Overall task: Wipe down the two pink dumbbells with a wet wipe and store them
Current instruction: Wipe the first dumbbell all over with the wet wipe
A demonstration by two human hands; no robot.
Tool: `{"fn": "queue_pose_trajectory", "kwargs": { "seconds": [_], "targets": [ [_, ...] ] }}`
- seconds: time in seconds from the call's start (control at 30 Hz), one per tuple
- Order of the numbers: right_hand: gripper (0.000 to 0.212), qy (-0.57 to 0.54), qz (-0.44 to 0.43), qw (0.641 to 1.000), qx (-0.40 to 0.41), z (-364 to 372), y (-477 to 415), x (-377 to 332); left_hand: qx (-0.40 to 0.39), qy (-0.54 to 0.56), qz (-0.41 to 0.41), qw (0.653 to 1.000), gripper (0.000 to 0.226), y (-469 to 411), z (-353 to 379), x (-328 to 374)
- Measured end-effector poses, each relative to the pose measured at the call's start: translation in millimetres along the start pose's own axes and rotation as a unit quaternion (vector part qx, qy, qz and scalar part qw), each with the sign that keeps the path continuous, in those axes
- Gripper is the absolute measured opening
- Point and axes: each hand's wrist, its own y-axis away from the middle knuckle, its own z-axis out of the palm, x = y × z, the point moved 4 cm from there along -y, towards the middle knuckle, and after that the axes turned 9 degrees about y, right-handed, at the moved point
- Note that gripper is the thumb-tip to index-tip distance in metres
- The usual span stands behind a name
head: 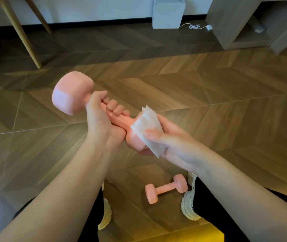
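Pink dumbbell (72, 95), matte, held by left hand's (100, 119) curled fingers (115, 105); right hand's (172, 138) fingers (163, 120) clasp wet wipe (148, 123) round its end.

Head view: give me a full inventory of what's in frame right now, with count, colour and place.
floor: one, brown chevron wood, across the frame
held dumbbell: one, pink, in the air mid-frame
floor dumbbell: one, pink, on the floor, bottom centre
wet wipe: one, white, wrapped over the held dumbbell's near head
white box: one, white, against the far wall
cable: one, white, on the floor right of the white box
wooden legs: two, light wood, upper left
wooden unit: one, grey-brown, upper right
shoes: two, cream, either side of the floor dumbbell
left hand: one, grips the held dumbbell's handle
right hand: one, holds the wet wipe on the near head
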Motion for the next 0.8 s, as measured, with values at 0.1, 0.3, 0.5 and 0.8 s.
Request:
{"fn": "queue_pose_trajectory", "kwargs": {
  "seconds": [0.1, 0.3, 0.5, 0.8],
  "targets": [
    [0.052, 0.046, 0.0, 0.996, 0.078, 5.1, -4.2, 8.8, 0.002, -0.001, 0.004, 1.0, 0.033, 1.5, -1.5, -1.4],
    [0.036, -0.013, -0.003, 0.999, 0.039, 8.4, -1.4, 1.0, 0.005, 0.013, -0.008, 1.0, 0.034, 2.2, -0.8, 1.4],
    [0.047, -0.044, 0.017, 0.998, 0.03, 10.3, -1.7, 7.4, -0.004, -0.006, 0.003, 1.0, 0.035, 3.5, -0.8, -3.0],
    [0.045, -0.072, 0.004, 0.997, 0.003, 3.4, 3.0, -2.5, 0.007, 0.018, -0.021, 1.0, 0.035, -2.8, 1.7, -6.5]
  ]
}}
